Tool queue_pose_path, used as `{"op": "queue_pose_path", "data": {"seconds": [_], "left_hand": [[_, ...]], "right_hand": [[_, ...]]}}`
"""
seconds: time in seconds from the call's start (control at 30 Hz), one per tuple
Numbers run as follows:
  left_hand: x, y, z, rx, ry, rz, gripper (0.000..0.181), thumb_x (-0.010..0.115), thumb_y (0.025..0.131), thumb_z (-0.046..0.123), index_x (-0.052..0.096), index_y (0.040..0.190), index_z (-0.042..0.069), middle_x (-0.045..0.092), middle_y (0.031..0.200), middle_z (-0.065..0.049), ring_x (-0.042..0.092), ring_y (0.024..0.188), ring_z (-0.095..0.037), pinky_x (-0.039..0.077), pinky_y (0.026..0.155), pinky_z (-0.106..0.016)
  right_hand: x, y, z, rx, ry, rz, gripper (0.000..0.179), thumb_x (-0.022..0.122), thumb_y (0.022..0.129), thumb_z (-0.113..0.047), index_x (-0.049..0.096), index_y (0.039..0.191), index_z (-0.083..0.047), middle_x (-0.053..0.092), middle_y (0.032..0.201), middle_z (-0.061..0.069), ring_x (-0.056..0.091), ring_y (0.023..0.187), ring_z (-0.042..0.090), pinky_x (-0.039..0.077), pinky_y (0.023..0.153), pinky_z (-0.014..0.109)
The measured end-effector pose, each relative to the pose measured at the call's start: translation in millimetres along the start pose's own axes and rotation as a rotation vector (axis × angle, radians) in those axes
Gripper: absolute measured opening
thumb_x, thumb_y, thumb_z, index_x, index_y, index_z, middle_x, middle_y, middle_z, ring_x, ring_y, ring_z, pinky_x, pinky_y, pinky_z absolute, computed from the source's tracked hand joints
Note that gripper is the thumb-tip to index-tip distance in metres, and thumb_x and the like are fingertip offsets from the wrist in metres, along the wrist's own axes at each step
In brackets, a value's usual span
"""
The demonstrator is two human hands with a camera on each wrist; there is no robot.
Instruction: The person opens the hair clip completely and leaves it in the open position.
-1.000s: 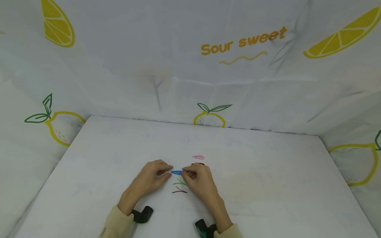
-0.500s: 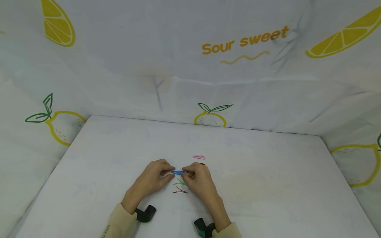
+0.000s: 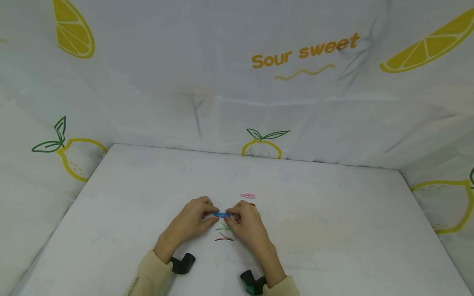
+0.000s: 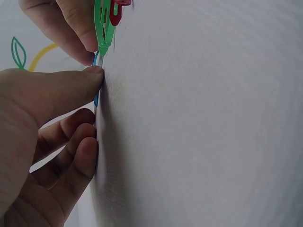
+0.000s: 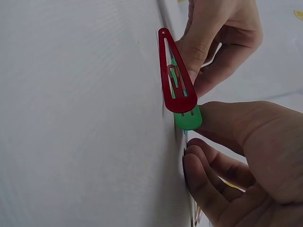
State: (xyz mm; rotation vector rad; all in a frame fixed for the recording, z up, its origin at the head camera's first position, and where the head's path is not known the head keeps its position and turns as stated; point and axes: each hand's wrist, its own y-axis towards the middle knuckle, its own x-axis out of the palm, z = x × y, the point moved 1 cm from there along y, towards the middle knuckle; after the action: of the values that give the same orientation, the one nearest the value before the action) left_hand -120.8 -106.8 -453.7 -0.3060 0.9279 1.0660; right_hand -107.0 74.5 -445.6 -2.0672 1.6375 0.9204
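A blue snap hair clip (image 3: 222, 215) lies crosswise between my two hands on the white table. My left hand (image 3: 190, 220) pinches its left end with thumb and forefinger. At the other end, the thumb and forefinger of my right hand (image 3: 247, 224) grip it. Only a thin blue edge of the clip (image 4: 96, 100) shows beside the left thumb in the left wrist view. Just nearer me stands a green hair clip (image 5: 188, 120), sprung apart. Closer still is a dark red one (image 5: 190, 100), also sprung apart.
Beyond the hands lies a pink hair clip (image 3: 247, 196). A bright red clip (image 3: 252, 204) is mostly hidden behind the right hand. Black wrist mounts (image 3: 183, 263) sit under both forearms. A white lemon-print cloth (image 3: 166, 82) hangs behind the table (image 3: 333, 222).
My left hand has slid right, closing its thumb and forefinger on the blue clip's left end. My right hand keeps its hold, almost still. The other clips stay put.
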Motion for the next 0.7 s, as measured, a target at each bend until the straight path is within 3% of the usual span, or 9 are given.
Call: {"op": "queue_pose_path", "data": {"seconds": [0.7], "left_hand": [[3.3, 5.1, 2.6, 0.013, 0.029, -0.020, 0.016, 0.073, 0.079, 0.018, 0.074, 0.093, 0.011, 0.058, 0.082, 0.007, 0.052, 0.072, -0.006, 0.045, 0.064, -0.020]], "right_hand": [[0.2, -0.6, -2.1, 0.002, -0.049, -0.022, 0.019, 0.072, 0.077, -0.008, 0.072, 0.095, -0.001, 0.056, 0.082, 0.004, 0.048, 0.068, 0.012, 0.041, 0.057, 0.019]]}}
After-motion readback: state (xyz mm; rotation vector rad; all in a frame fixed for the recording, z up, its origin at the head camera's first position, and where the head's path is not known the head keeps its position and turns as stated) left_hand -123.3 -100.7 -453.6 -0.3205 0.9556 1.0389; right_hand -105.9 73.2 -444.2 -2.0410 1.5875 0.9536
